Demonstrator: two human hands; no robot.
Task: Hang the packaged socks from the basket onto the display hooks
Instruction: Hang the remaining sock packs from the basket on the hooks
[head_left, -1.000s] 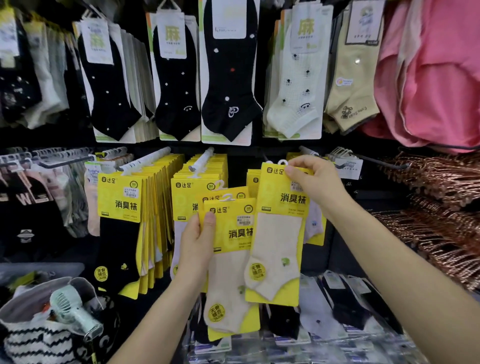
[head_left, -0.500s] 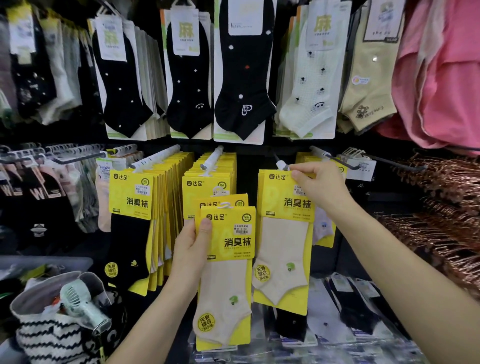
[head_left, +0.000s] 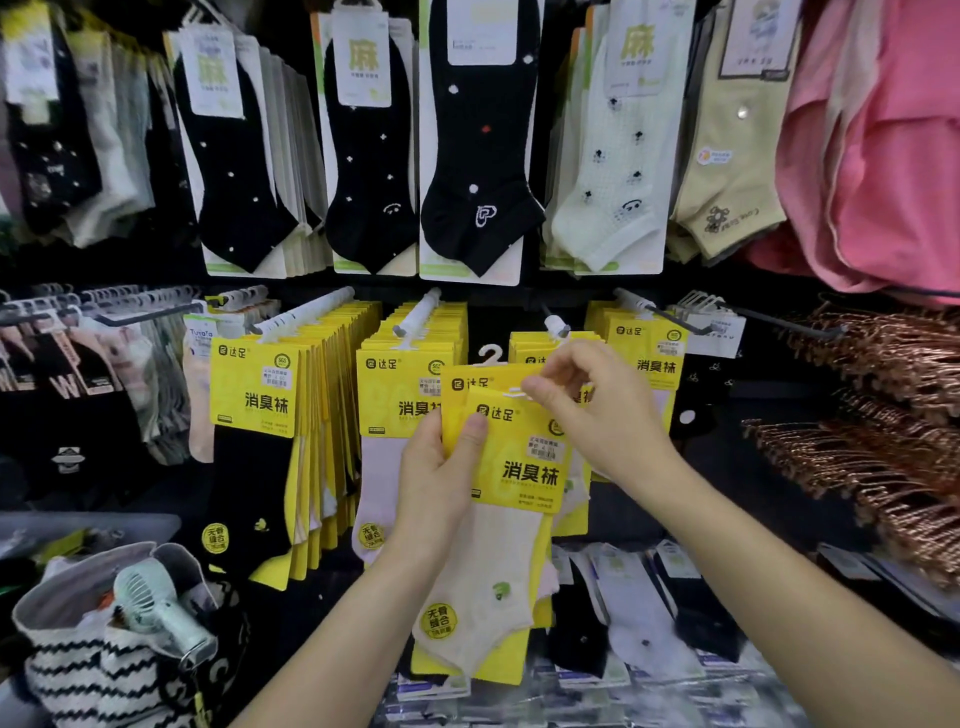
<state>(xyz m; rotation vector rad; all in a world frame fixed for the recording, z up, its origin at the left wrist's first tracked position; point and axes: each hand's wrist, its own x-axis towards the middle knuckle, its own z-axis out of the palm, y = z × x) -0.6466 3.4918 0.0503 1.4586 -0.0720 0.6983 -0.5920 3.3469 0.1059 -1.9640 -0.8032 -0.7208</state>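
Observation:
My left hand (head_left: 441, 483) grips two yellow packs of cream socks, one behind the other, thumb on the front pack (head_left: 524, 467). The rear pack (head_left: 462, 387) shows its white plastic hanger above. My right hand (head_left: 597, 410) pinches the top edge of the front pack, covering its hanger. Just above and behind that hand, a white-tipped display hook (head_left: 556, 326) carries matching yellow packs (head_left: 530, 348). Fuller hooks of yellow packs hang to the left (head_left: 415, 322) and right (head_left: 644, 358).
A striped bag (head_left: 98, 670) with a pale green handheld fan (head_left: 156, 608) sits at lower left. Copper hangers (head_left: 883, 415) stick out on the right, pink garments (head_left: 883, 156) hang above them. Flat sock packs (head_left: 639, 613) lie on the shelf below.
My right hand has let go of the pack it put on the hook and come down-left to the packs in my left hand, which has lifted them higher.

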